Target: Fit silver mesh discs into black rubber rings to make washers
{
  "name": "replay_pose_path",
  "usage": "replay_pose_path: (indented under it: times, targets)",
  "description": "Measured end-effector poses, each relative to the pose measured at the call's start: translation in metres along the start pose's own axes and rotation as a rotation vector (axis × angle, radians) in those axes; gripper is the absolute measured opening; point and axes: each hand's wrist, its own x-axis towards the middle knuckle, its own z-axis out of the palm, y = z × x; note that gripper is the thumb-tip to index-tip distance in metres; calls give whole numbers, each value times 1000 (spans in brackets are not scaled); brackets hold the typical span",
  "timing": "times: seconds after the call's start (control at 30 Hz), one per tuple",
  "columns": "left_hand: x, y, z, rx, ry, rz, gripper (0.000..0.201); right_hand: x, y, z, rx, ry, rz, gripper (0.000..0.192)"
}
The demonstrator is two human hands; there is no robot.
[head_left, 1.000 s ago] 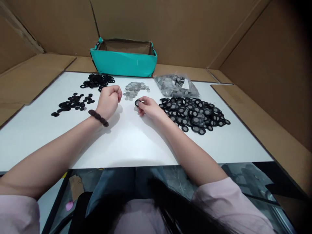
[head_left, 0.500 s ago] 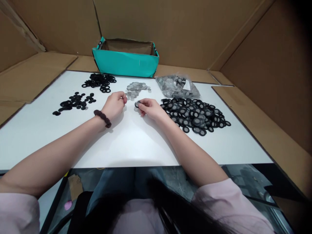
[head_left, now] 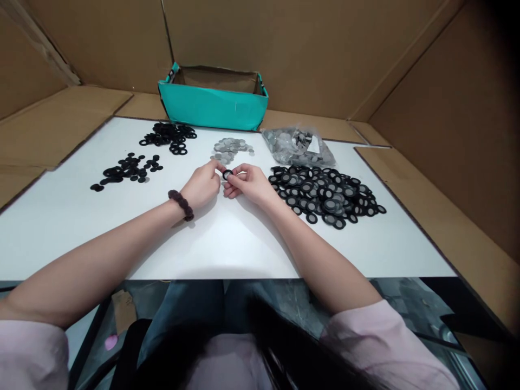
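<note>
Between my two hands, above the white table (head_left: 244, 238), is a small black ring with a pale grey centre (head_left: 228, 175). My right hand (head_left: 252, 183) pinches it between thumb and fingers. From the other side, my left hand (head_left: 204, 185), fingers closed, meets the ring's left edge with its fingertips. Just beyond the hands lies a loose heap of pale grey discs (head_left: 231, 147). To the right of my right hand spreads a big pile of black rings with grey centres (head_left: 325, 195).
Black rings (head_left: 167, 135) lie at the back left, with small black discs (head_left: 128, 169) nearer. A clear plastic bag of grey discs (head_left: 298, 146) rests behind the large pile. Behind stands a teal open box (head_left: 213, 105). Cardboard walls (head_left: 304, 59) enclose the table.
My left hand has moved right and slightly nearer, and its fingertips now reach the ring in my right hand. The ring stays in my right hand's pinch.
</note>
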Motion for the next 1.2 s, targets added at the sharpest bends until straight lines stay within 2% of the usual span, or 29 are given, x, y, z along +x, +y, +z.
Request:
replay_pose_path:
  times: [0.2, 0.37, 0.63, 0.8, 0.9, 1.2]
  targets:
    - [1, -1, 0, 186, 9, 64, 21, -3, -1, 5, -17, -7, -73, 14]
    - [2, -3, -1, 203, 11, 88, 14, -7, -2, 4, -52, -12, -142, 18]
    - [1, -2, -2, 214, 35, 116, 23, -6, 0, 4, -94, 55, -197, 26]
    - [-2, -1, 1, 247, 46, 123, 22, -7, -4, 4, -102, 11, -214, 16]
    - [-2, -1, 1, 247, 53, 141, 22, -8, -6, 2, -106, 38, -225, 11]
    - [-4, 2, -1, 207, 82, 119, 19, -9, -7, 2, -183, 66, -256, 11]
